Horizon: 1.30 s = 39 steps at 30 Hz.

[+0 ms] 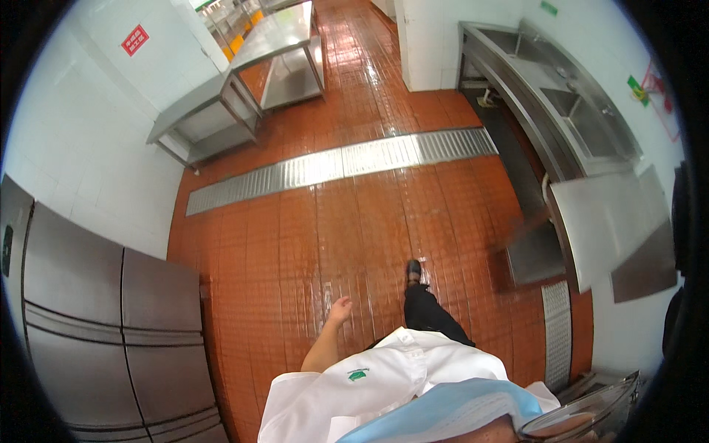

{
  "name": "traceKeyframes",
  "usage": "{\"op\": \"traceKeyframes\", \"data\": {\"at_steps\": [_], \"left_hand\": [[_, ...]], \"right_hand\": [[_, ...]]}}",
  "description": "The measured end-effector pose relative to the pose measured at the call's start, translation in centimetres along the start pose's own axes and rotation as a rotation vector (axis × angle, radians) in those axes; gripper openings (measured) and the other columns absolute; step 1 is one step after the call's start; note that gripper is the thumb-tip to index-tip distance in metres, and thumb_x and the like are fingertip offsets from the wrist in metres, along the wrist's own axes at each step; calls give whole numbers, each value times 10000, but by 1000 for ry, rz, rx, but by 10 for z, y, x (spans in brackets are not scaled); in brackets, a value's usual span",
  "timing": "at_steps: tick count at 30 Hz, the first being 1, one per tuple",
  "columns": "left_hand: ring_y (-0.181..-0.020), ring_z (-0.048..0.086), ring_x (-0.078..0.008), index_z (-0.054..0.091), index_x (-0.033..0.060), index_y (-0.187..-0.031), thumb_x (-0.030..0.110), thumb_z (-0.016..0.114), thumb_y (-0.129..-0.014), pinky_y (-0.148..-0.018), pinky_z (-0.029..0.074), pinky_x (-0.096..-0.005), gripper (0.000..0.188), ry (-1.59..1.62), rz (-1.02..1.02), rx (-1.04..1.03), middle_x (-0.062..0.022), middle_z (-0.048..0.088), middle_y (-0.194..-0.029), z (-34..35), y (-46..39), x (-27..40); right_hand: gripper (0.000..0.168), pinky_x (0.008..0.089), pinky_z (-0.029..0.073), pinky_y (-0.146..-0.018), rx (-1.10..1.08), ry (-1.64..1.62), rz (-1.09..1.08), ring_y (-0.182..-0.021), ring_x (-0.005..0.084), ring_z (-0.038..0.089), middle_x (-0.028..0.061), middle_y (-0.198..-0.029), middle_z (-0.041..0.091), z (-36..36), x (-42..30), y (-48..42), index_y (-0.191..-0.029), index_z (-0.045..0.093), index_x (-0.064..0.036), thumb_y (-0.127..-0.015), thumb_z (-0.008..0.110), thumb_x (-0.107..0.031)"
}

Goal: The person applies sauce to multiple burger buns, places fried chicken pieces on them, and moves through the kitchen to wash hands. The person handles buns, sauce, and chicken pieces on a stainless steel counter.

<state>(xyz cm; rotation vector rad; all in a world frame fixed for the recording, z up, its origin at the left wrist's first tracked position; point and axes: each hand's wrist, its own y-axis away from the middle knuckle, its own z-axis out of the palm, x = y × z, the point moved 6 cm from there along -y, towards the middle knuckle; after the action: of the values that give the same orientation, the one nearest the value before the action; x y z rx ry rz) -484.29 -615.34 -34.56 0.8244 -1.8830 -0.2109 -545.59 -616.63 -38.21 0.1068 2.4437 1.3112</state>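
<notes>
My left hand [340,311] hangs over the tiled floor, out in front of the white short-sleeved shirt [388,362]. Its fingers look bent, but the frame does not settle how far; no object shows in it. My right hand is out of view. One leg in black trousers [429,315] is stretched forward, with a dark shoe [413,270] on the red-brown floor [365,232]. A light blue face mask [454,407] and part of a pair of glasses [581,412] show at the bottom edge.
A metal drain grating [343,163] crosses the floor ahead. Steel tables [194,108] stand at the upper left and a steel cabinet [160,288] at the lower left. Along the right wall are a steel sink unit [598,124] and a metal worktop [601,216]. A passage leads away at the top.
</notes>
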Motion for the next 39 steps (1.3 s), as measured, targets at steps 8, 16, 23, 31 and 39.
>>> {"op": "traceKeyframes", "data": {"at_steps": [8, 16, 23, 31, 39], "left_hand": [[-954, 618, -236, 532, 20, -1199, 270, 609, -826, -816, 489, -324, 456, -61, -63, -17, -153, 638, -1056, -53, -227, 163], [-969, 618, -316, 648, 23, -1018, 281, 527, -780, -807, 483, -402, 371, 115, -392, 223, -208, 641, -995, -130, -395, 88], [-996, 605, -329, 643, 12, -1025, 282, 525, -768, -824, 478, -409, 390, -4, -594, 15, -223, 630, -1017, -187, -615, 191], [-1010, 596, -289, 590, 12, -1143, 262, 582, -778, -872, 461, -346, 443, 60, -196, 99, -189, 619, -1092, -237, -1019, 497], [-943, 616, -237, 579, 40, -1164, 268, 594, -822, -838, 477, -319, 411, -67, -93, -19, -120, 649, -1022, -241, -1268, 739]], "right_hand": [[473, 429, 486, -798, 18, 175, 37, -917, 358, 613, 212, -974, 635, -228, -209, -201, -937, 665, -39, -812, 521, -472], [337, 346, 464, -865, 403, -48, -506, -1009, 279, 594, 143, -1070, 637, -571, -694, -414, -1044, 634, -31, -815, 604, -276], [330, 347, 499, -762, 348, 23, -468, -852, 246, 644, 150, -921, 672, -664, -791, -580, -987, 660, -30, -797, 639, -299], [422, 406, 482, -808, -16, 127, -127, -949, 339, 608, 199, -1011, 631, -674, -770, -692, -1036, 621, -48, -794, 550, -387], [459, 410, 454, -877, 35, 194, -135, -1007, 333, 582, 199, -1072, 611, -904, -965, -862, -1099, 595, -55, -823, 519, -415]]}}
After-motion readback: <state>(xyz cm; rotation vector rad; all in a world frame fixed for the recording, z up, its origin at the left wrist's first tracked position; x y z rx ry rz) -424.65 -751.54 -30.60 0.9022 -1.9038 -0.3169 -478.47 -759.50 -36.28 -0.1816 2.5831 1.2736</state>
